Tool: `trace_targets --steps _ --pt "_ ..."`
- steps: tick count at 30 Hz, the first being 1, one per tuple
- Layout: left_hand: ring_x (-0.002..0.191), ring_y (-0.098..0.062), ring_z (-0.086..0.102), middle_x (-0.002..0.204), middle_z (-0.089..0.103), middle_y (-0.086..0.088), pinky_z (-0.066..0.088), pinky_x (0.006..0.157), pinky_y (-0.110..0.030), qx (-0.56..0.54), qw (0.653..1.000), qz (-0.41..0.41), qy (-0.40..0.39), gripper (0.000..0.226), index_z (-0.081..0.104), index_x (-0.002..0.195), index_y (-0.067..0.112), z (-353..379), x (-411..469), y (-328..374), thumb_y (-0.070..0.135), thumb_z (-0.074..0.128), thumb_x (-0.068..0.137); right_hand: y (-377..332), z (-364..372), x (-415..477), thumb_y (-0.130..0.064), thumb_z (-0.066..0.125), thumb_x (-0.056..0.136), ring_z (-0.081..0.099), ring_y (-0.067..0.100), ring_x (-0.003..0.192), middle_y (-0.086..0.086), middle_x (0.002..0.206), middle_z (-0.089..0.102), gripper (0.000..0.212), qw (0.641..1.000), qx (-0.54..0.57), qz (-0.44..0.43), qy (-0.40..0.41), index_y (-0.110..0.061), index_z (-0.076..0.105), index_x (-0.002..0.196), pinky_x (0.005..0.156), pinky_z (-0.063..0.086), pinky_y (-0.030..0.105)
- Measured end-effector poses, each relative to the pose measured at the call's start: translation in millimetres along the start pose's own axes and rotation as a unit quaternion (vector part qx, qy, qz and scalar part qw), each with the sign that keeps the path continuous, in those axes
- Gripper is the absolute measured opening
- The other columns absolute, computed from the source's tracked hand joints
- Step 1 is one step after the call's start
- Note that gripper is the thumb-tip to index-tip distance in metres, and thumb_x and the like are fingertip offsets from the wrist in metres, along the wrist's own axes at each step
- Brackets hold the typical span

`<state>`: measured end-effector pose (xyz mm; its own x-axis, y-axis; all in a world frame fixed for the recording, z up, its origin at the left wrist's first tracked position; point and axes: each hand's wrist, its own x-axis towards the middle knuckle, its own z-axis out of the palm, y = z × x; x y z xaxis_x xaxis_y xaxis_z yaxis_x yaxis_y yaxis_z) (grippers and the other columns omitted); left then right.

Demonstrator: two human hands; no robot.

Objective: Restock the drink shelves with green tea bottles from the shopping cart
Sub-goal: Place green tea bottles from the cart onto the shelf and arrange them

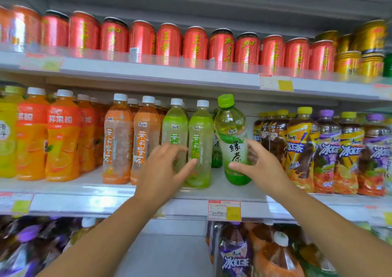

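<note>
Shop shelving fills the view, three tiers of drinks, with two bare forearms reaching up from below. Nearest, the left hand (163,168) is released, fingers spread and relaxed, in front of two pale green bottles (200,143); whether it touches them cannot be told. The right hand (261,166) grasps the green tea bottle (233,141) low down, thumb across the front of the label and fingers curved round its right side.

Below both hands runs the front lip of the middle shelf (127,204), carrying a price tag (224,210) almost under the bottle. The bottle sits at the front of this shelf in a gap between the pale green bottles and the iced tea bottles (301,149). Its long axis is near vertical but tilted, green cap up and leaning left towards the pale green bottles, base further right; the label faces outward. Whether the base rests on the shelf is unclear.

White shelf shows to the right of the bottle, behind the right hand, up to the iced tea row. Just behind and left, a second green bottle (216,153) stands deeper in. The cap comes close under the upper shelf edge. Further left stand orange bottles (117,141). Above, red cans (169,41) line the top tier, with gold cans (360,52) at the right.
</note>
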<state>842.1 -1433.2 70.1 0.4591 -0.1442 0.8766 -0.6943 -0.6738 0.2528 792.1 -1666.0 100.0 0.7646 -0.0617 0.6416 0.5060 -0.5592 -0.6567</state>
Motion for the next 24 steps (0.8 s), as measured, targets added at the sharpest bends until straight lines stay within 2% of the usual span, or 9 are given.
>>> trace_targets --steps 3,5,7,12,14,17,20,24 --pt "0.079 -0.011 0.052 0.081 0.050 0.015 0.038 0.061 -0.024 0.071 0.997 0.022 0.014 0.041 0.062 0.093 0.030 9 -10 -19 0.066 0.043 0.085 26 -1 15 -0.014 0.078 0.077 0.056 -0.005 0.090 -0.013 0.105 0.059 0.055 0.998 -0.036 0.047 0.008 -0.023 0.051 0.124 0.071 0.044 0.009" --pt "0.074 -0.006 0.049 0.077 0.049 0.017 0.032 0.057 -0.016 0.079 0.996 0.034 0.022 0.033 0.058 0.091 0.032 13 -11 -20 0.063 0.047 0.086 44 -1 35 -0.022 0.077 0.079 0.059 0.006 0.096 -0.009 0.109 0.059 0.054 0.995 -0.043 0.094 0.012 -0.019 0.050 0.126 0.081 0.048 0.021" --pt "0.070 -0.002 0.047 0.074 0.049 0.017 0.029 0.056 -0.011 0.048 0.998 0.011 0.030 0.024 0.054 0.090 0.033 12 -10 -21 0.056 0.055 0.085 61 -2 57 -0.033 0.074 0.080 0.060 0.016 0.104 -0.003 0.117 0.062 0.055 0.988 -0.069 0.141 0.012 -0.014 0.050 0.126 0.090 0.050 0.034" --pt "0.065 0.002 0.051 0.067 0.053 0.014 0.032 0.051 -0.015 0.072 0.997 0.011 0.026 0.021 0.055 0.081 0.032 17 -14 -27 0.050 0.065 0.083 95 1 101 -0.028 0.076 0.079 0.054 0.029 0.117 0.008 0.129 0.056 0.067 0.978 -0.068 0.195 0.019 -0.012 0.038 0.132 0.099 0.046 0.045" --pt "0.059 0.001 0.053 0.063 0.055 0.015 0.031 0.049 -0.015 0.070 0.997 -0.008 0.030 0.025 0.055 0.080 0.033 18 -15 -28 0.057 0.064 0.081 103 3 117 -0.031 0.080 0.075 0.057 0.030 0.113 0.009 0.126 0.058 0.069 0.976 -0.067 0.208 0.007 -0.016 0.038 0.127 0.093 0.051 0.050" --pt "0.062 -0.002 0.057 0.059 0.056 0.017 0.033 0.048 -0.014 0.067 0.996 -0.024 0.048 0.030 0.055 0.080 0.035 19 -16 -27 0.065 0.053 0.075 117 7 127 -0.032 0.084 0.070 0.057 0.030 0.111 0.008 0.121 0.058 0.075 0.975 -0.075 0.209 0.005 -0.017 0.037 0.127 0.090 0.052 0.051" --pt "0.056 0.000 0.056 0.056 0.056 0.016 0.040 0.049 -0.018 0.078 0.995 -0.028 0.050 0.030 0.056 0.080 0.034 20 -16 -24 0.064 0.053 0.075 128 7 122 -0.025 0.085 0.068 0.057 0.030 0.111 0.010 0.121 0.059 0.082 0.977 -0.092 0.191 0.003 -0.016 0.035 0.132 0.095 0.049 0.047" --pt "0.056 0.000 0.056 0.055 0.056 0.016 0.045 0.051 -0.021 0.090 0.995 -0.034 0.030 0.029 0.055 0.082 0.035 19 -18 -22 0.063 0.054 0.076 133 7 121 -0.025 0.085 0.067 0.060 0.032 0.108 0.014 0.120 0.062 0.080 0.974 -0.128 0.188 -0.009 -0.015 0.036 0.129 0.093 0.050 0.048"
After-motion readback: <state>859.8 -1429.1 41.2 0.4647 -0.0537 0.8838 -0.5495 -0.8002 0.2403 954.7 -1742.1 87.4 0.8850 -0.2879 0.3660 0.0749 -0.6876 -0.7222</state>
